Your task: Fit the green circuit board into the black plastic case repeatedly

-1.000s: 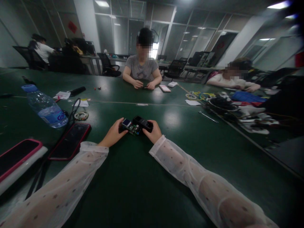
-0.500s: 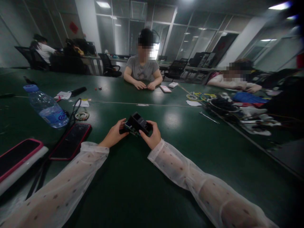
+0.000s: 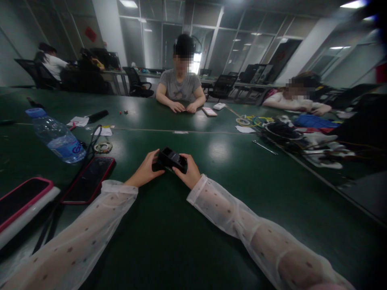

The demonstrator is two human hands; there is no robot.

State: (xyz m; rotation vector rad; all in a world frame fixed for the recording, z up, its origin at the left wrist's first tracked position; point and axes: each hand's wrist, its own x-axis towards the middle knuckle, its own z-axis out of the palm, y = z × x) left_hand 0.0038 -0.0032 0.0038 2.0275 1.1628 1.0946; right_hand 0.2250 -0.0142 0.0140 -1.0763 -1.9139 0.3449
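Over the green table, a small black plastic casing (image 3: 173, 156) with a rectangular window and small markings on its face is held between both hands. My right hand (image 3: 190, 171) grips its right end, thumb along the near edge and fingers behind. At the opposite end, my left hand (image 3: 148, 170) pinches a dark part tucked under or against the casing. That part is mostly hidden, so I cannot tell whether the two are joined. Left of my left hand lies a phone with a red edge (image 3: 89, 180).
On the left stand a tilted water bottle (image 3: 62, 139), a coil (image 3: 103, 148) and a pink-edged phone (image 3: 26, 201) on a white block. A wrench (image 3: 265, 147) and a heap of cables (image 3: 282, 131) lie right. A person (image 3: 180, 86) sits opposite; another leans at far right.
The black casing has tipped flatter and come down onto the part in my left hand. The green circuit board edge seen before is now nearly hidden. My right hand has shifted slightly left.
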